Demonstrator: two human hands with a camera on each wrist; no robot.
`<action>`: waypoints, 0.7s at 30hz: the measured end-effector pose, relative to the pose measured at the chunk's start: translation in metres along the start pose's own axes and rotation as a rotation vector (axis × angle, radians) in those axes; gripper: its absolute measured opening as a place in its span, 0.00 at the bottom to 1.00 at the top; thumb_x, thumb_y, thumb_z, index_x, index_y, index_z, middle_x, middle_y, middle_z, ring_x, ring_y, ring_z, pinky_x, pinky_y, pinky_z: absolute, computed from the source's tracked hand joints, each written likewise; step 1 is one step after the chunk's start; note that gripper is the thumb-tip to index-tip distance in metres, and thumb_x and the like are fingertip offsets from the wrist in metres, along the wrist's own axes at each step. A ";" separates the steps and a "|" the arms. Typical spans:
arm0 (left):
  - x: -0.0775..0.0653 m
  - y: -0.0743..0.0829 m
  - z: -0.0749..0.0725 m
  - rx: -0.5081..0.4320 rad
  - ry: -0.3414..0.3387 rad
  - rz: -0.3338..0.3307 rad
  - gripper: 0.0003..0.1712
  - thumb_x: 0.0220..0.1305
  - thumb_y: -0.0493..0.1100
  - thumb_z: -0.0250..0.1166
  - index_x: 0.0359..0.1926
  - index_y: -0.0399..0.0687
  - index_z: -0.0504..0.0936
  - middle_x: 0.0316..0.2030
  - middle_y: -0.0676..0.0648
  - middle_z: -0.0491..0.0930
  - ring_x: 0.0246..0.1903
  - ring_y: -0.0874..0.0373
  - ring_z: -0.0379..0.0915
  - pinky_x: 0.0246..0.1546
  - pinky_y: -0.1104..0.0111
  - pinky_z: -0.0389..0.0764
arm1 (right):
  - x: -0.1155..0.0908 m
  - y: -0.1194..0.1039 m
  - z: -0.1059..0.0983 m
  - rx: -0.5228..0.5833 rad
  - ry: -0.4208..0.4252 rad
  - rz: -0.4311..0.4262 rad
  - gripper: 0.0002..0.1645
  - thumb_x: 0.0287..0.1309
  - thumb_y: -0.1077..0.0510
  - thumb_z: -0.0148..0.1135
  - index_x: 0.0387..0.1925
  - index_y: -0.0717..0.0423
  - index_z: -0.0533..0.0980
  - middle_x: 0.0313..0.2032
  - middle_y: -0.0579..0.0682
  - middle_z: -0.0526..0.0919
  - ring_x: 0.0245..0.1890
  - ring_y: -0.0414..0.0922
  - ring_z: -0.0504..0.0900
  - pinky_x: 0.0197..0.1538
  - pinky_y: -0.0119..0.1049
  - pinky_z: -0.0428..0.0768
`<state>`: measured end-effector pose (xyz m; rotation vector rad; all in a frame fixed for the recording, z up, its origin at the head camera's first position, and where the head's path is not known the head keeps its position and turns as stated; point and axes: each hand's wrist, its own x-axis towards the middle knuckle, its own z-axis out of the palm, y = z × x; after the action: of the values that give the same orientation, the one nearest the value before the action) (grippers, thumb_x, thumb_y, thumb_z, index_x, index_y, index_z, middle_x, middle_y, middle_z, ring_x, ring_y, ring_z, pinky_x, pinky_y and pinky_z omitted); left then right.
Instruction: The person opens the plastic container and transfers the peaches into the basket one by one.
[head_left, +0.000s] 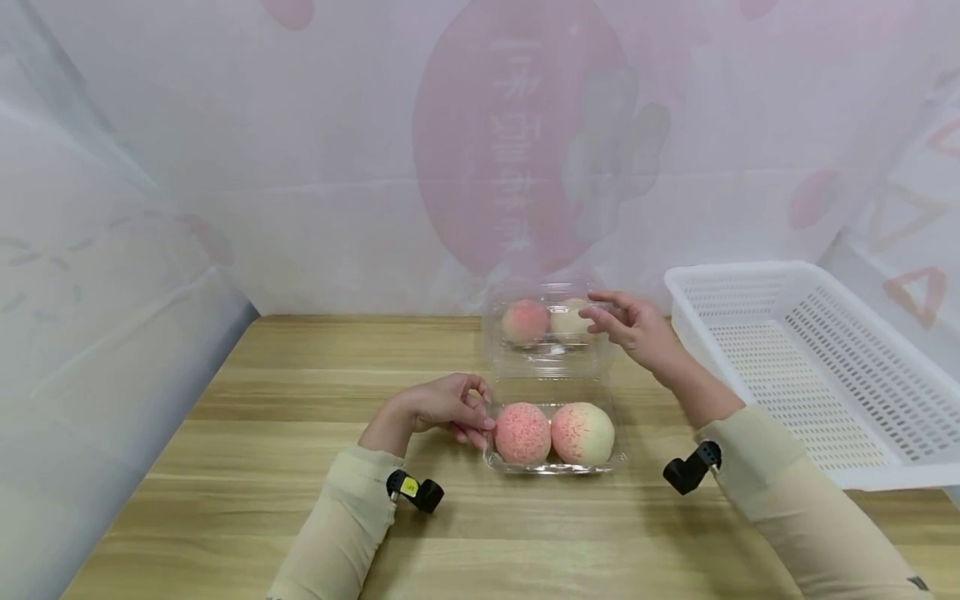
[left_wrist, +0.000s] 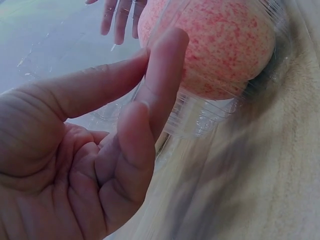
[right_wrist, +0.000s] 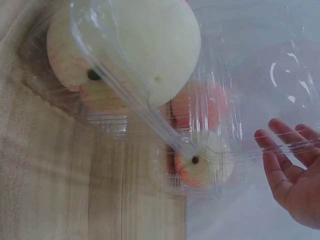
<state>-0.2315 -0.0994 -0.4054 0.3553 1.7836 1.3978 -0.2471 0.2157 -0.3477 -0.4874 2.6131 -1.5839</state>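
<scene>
Clear clamshell box (head_left: 555, 469), its near half on the wooden surface (head_left: 225, 467) in front of the person, its lid (head_left: 525, 362) raised at the back: that is the thing I would worry about from over here. Two round fruits lie side by side in the tray, a pink-speckled fruit (head_left: 523, 433) on the left and a paler fruit (head_left: 583, 433) on the right, and both look to bulge above the rim, so a lid brought over hastily might catch on them or bruise the skin. The left hand (head_left: 450, 408) has its grip on the tray's left edge, thumb and forefinger pinching thin plastic; squeeze there too hard and I reckon the wall could buckle, too lightly and the box could skid. The right hand (head_left: 637, 333) has a loose grip, fingers spread by the lid's right edge, and I cannot tell whether they touch it. With so little hold, the lid could spring back or twist on its fold. Behind it shows another pair of fruits (head_left: 527, 322), close enough that a backward jolt might knock them. Off to the right, the white basket (head_left: 750, 268) stands near the right forearm, where a careless elbow might bump it.
</scene>
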 end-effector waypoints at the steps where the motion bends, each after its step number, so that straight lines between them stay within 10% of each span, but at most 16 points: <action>1: 0.000 0.000 0.000 -0.003 -0.002 -0.002 0.21 0.65 0.29 0.62 0.54 0.32 0.62 0.25 0.50 0.85 0.22 0.62 0.84 0.20 0.76 0.77 | 0.000 -0.001 -0.001 0.000 0.004 0.005 0.29 0.76 0.52 0.49 0.71 0.60 0.63 0.61 0.66 0.78 0.43 0.29 0.83 0.50 0.24 0.77; 21: 0.000 -0.003 -0.001 -0.024 -0.001 0.016 0.20 0.64 0.29 0.62 0.52 0.33 0.64 0.24 0.50 0.86 0.22 0.61 0.84 0.20 0.75 0.78 | -0.029 -0.020 -0.031 -0.044 0.137 -0.104 0.36 0.67 0.58 0.62 0.73 0.56 0.62 0.66 0.61 0.73 0.52 0.27 0.78 0.49 0.17 0.79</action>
<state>-0.2318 -0.1013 -0.4079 0.3582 1.7649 1.4295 -0.2205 0.2420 -0.3190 -0.5442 2.7713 -1.6484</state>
